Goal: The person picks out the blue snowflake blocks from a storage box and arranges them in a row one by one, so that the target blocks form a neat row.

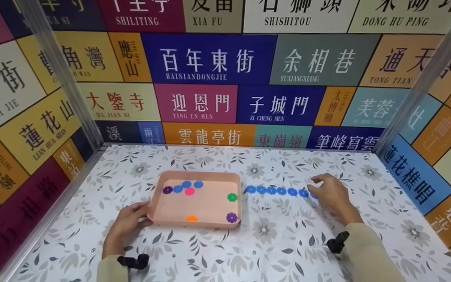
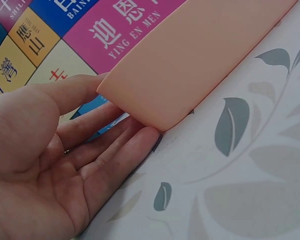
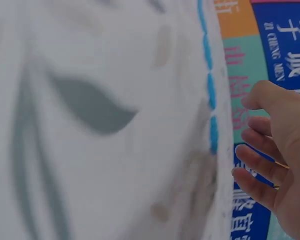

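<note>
Head view: on the table (image 1: 288,250), the pink tray (image 1: 206,203) contains loose pieces (image 1: 189,191) in several colours; to its right runs a row of blue pieces (image 1: 271,190), one end partly hidden by the right hand (image 1: 333,197). Left wrist view: palm revealed, the left hand (image 2: 60,160) is relaxed, its fingers touching the tray's outer corner, contents unseen. Right wrist view: the right hand is loosely bent and empty beside the row, here edge-on.

White, leaf-patterned tabletop (image 1: 288,250); walls (image 1: 213,58) of colourful lettered panels behind and at both sides; translucent corner posts (image 1: 59,70)
</note>
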Demonstrator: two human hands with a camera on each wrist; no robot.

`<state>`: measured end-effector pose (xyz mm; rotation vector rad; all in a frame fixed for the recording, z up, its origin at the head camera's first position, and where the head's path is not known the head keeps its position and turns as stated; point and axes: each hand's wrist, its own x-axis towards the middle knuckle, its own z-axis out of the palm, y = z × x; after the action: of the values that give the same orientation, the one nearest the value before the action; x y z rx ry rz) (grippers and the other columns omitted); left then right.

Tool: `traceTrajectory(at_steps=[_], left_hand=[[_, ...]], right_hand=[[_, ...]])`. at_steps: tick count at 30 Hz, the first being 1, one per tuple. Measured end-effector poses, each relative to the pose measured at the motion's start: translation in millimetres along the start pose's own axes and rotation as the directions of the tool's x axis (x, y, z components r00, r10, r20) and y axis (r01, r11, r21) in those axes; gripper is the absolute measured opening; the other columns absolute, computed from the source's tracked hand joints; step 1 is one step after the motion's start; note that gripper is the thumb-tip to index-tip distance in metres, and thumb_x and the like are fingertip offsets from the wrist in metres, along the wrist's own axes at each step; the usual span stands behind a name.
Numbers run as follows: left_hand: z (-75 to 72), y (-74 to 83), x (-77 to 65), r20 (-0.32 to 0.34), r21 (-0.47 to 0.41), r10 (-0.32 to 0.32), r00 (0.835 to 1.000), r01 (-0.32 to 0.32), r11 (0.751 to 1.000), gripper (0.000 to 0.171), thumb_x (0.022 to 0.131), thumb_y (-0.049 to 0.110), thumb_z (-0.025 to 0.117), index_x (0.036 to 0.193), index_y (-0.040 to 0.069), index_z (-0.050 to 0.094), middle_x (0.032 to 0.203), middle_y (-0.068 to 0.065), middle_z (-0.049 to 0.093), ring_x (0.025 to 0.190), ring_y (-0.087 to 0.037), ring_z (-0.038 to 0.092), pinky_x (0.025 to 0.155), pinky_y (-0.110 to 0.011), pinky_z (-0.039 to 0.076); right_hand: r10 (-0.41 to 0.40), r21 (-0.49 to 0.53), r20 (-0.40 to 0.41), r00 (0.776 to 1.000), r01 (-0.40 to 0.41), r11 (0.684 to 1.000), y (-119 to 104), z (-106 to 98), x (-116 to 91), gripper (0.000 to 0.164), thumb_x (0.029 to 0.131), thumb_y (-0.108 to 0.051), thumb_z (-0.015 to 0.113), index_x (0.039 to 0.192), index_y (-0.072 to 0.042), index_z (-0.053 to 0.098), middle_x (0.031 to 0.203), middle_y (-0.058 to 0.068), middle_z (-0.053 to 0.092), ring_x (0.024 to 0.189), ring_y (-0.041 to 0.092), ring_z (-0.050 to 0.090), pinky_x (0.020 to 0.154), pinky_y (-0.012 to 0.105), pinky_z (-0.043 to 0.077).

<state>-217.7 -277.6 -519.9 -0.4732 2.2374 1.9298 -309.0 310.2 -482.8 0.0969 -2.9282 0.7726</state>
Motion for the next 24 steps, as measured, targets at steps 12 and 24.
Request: traceTrajectory(at_steps=[12, 24], left_hand=[[-0.8, 0.6, -1.5, 0.009, -0.005, 0.024, 1.000, -0.024, 1.000, 0.060, 0.101, 0.032, 0.061, 0.147, -0.003, 0.045, 0.138, -0.026, 0.057, 0.106, -0.018, 0.066, 0.089, -0.028, 0.059], [-2.1, 1.1, -1.2, 0.022, 0.011, 0.002, 1.000, -0.003, 1.000, 0.057, 0.102, 0.030, 0.059, 0.148, -0.001, 0.043, 0.141, -0.027, 0.055, 0.114, -0.025, 0.064, 0.093, -0.032, 0.059]], right_hand=[[-0.154, 0.008, -0.045, 0.987, 0.155, 0.988, -84, -5, 32, 0.038, 0.098, -0.033, 0.063, 0.126, -0.008, 0.068, 0.121, 0.014, 0.067, 0.102, 0.032, 0.067, 0.079, 0.050, 0.056], [-0.304, 0.013, 0.034, 0.952, 0.303, 0.953, -173, 31, 42, 0.034, 0.097, -0.032, 0.066, 0.124, -0.013, 0.069, 0.117, 0.009, 0.066, 0.093, 0.025, 0.066, 0.077, 0.043, 0.057]])
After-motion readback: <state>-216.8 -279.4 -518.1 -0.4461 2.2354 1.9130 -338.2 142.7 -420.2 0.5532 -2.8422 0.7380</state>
